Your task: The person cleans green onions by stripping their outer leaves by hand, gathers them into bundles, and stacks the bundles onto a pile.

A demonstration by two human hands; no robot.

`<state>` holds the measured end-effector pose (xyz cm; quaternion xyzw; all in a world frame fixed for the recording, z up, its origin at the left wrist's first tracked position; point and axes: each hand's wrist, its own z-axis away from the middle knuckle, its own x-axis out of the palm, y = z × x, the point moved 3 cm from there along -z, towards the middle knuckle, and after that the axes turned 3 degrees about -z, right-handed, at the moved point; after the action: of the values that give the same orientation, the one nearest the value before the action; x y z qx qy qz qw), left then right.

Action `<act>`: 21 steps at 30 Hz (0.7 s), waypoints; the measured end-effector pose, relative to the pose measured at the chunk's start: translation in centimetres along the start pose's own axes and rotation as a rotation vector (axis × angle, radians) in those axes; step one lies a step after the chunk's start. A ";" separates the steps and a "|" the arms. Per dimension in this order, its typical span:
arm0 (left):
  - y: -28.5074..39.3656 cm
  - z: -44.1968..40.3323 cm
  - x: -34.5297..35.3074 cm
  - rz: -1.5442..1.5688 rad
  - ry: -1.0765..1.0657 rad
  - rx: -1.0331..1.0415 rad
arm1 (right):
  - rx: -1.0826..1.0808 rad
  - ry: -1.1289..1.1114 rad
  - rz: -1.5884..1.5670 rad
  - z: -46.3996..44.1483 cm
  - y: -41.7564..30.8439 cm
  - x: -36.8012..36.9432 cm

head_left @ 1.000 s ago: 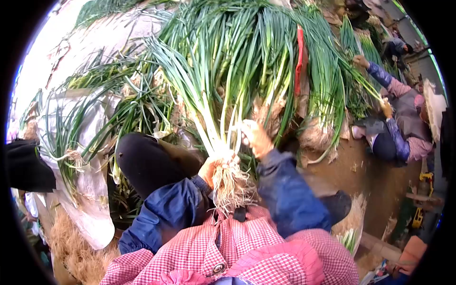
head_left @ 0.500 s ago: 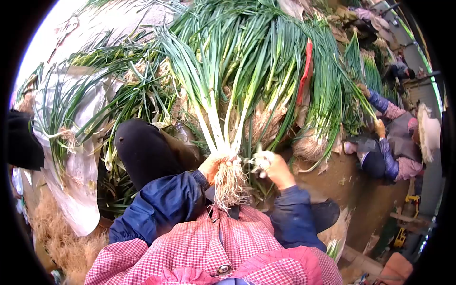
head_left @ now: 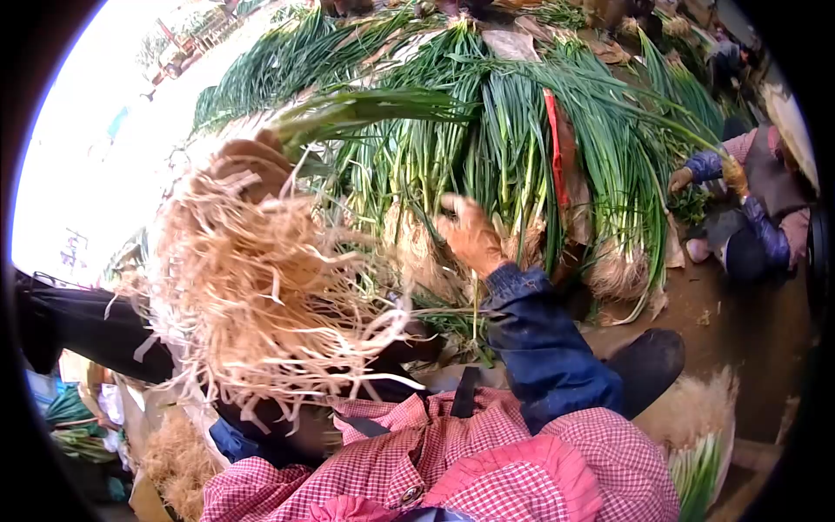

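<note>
A bunch of leeks with flat green leaves point(head_left: 383, 106) and a thick tangle of pale roots point(head_left: 270, 287) is raised close to the camera, roots hanging down. My left hand point(head_left: 252, 163) appears to be wrapped round it just above the roots, which hide most of the hand and forearm. My right hand point(head_left: 477, 237) reaches forward with fingers partly stretched, slightly blurred, and nothing visible in it. Just beyond it are leek bundles point(head_left: 513, 130), leaves up and roots down. Whether the fingers touch them I cannot tell.
A red strip point(head_left: 557, 143) stands among the bundles. Another leek bundle point(head_left: 622, 265) is to the right, where a co-worker point(head_left: 765, 191) in a patterned sleeve holds long leaves. A dark-clad leg point(head_left: 96, 326) is at the left. Loose roots point(head_left: 178, 461) are heaped at lower left.
My left hand has lifted the bunch from my lap up and leftward, near the camera. My right hand has left the bunch's roots and moved forward. The view has shifted.
</note>
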<state>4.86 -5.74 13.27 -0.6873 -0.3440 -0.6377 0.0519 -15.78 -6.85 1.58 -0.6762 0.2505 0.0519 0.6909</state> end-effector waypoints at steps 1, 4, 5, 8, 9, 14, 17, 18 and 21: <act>-0.6 -0.4 0.6 -0.010 0.008 -0.015 | 0.064 0.001 -0.032 0.0 -3.0 -1.4; -2.6 -1.3 2.1 -0.045 0.028 -0.053 | -0.560 0.330 0.017 1.1 -8.4 -4.4; -3.3 -1.5 2.5 -0.051 0.033 -0.068 | -0.682 0.328 0.002 2.0 -10.5 -5.3; -5.2 -2.4 3.5 -0.047 0.048 -0.111 | -0.772 0.428 0.122 3.6 -11.6 -2.3; -5.7 -2.7 3.9 -0.045 0.047 -0.129 | -0.832 0.491 0.115 2.8 -10.5 0.6; -8.7 -3.5 6.0 -0.070 0.001 -0.262 | -0.552 0.453 -0.048 0.0 -6.5 3.3; -10.2 -3.5 7.2 -0.109 -0.021 -0.363 | -0.304 0.487 -0.298 -1.5 -5.0 0.0; -10.3 -3.3 7.7 -0.173 -0.024 -0.398 | -0.281 0.515 -0.348 -1.8 -5.3 -1.0; -7.8 -1.8 8.2 -0.838 0.061 -0.362 | -0.348 0.564 -0.352 -2.0 -7.4 -3.0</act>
<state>-1.26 2.63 18.21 -0.4678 -0.4735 -0.6736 -0.3213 -15.92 -8.57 9.61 -0.8040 0.2981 -0.2140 0.4680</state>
